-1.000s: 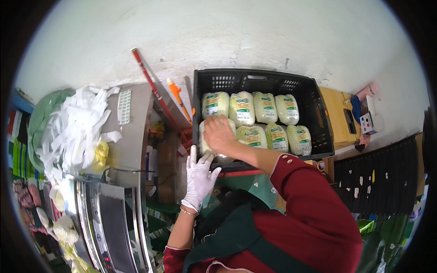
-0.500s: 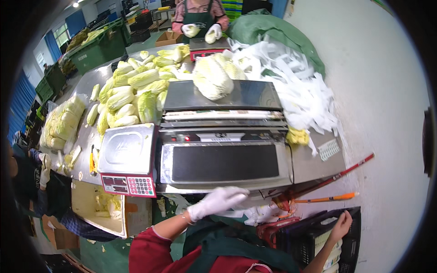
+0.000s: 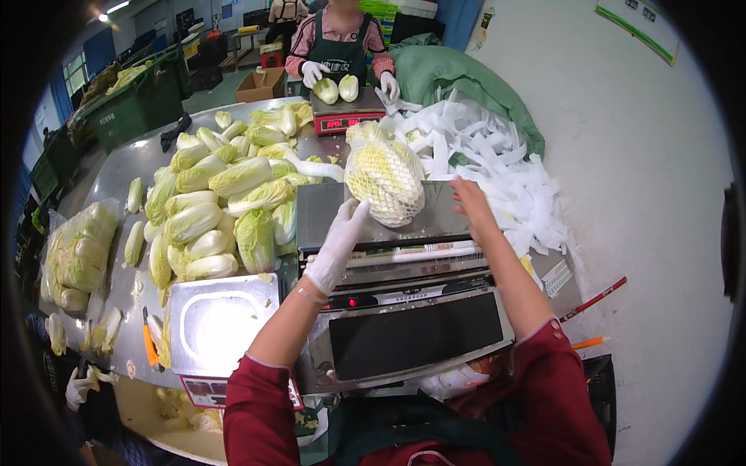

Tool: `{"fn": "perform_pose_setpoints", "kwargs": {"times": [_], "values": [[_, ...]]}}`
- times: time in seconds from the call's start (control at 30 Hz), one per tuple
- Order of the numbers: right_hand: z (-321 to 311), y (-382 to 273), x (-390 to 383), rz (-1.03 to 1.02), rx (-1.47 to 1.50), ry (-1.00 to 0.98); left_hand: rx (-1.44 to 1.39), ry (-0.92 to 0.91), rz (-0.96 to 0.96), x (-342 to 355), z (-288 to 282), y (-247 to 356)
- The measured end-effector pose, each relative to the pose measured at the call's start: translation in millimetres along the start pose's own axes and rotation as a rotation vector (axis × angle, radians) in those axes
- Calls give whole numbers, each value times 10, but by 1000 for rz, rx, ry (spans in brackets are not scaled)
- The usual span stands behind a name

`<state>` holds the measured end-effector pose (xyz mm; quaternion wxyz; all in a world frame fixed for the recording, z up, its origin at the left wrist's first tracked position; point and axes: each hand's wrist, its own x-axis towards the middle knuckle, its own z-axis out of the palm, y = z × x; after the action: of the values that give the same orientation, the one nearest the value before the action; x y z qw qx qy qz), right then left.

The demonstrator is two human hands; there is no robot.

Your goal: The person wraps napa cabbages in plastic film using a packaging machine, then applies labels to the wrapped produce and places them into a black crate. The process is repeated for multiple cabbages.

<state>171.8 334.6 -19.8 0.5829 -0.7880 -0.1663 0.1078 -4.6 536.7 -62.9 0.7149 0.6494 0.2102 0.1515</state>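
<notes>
Over the black-silver wrapping machine (image 3: 416, 334), the white-gloved left hand (image 3: 342, 239) and bare right hand (image 3: 475, 210), both open, flank a white-netted, yellow-green cabbage bundle (image 3: 385, 179). Seemingly reaching, they must next close inward.

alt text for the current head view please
A gloved left hand and bare right hand flank netted cabbages on a wrapping machine. Loose cabbages and a scale sit left; beyond, a co-worker has two cabbages on another scale.

Netted cabbages (image 3: 385, 182) on wrapping machine (image 3: 416, 330), loose cabbages (image 3: 241, 177) left, strips (image 3: 522, 194) right, scale (image 3: 336, 125) behind
</notes>
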Motion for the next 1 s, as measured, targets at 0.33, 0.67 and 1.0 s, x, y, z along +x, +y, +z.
{"fn": "perform_pose_setpoints", "kwargs": {"times": [0.33, 0.67, 1.0], "values": [[720, -192, -155, 195, 108, -346, -224, -102, 14, 710, 203, 416], [112, -102, -756, 171, 269, -677, -2, -641, -89, 876, 313, 774], [-210, -208, 3, -728, -4, 76, 322, 22, 143, 549, -18, 610]]}}
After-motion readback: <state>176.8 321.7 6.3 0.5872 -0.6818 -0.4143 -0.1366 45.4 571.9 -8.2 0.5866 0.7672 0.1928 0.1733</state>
